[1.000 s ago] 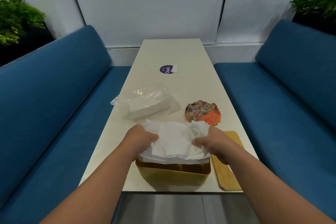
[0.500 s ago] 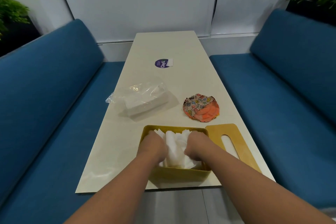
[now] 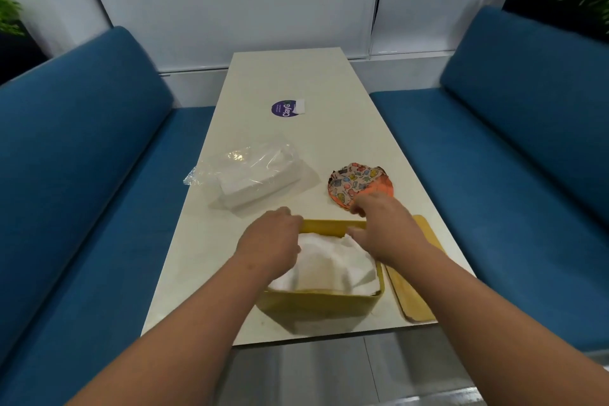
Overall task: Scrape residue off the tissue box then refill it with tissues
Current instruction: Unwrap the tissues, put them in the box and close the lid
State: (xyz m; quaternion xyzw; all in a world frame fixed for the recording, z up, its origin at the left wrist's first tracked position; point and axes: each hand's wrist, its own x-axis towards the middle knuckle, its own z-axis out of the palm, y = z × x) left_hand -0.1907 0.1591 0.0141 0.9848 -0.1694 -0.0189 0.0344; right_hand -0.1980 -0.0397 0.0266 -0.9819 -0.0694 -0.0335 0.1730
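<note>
The yellow tissue box sits at the near end of the cream desk, its top off and a stack of white tissues lying inside it. Over the box's far left corner the left hand is curled, fingers bent down at the rim; whether it pinches the tissues I cannot tell. The right hand reaches over the box's far right corner with fingers loosely spread, gripping nothing I can see. Just right of the box lies its wooden lid, flat. Beyond the box to the left rests a clear plastic tissue pack; beyond it to the right, a patterned orange cloth. Farther off is a purple round sticker
</note>
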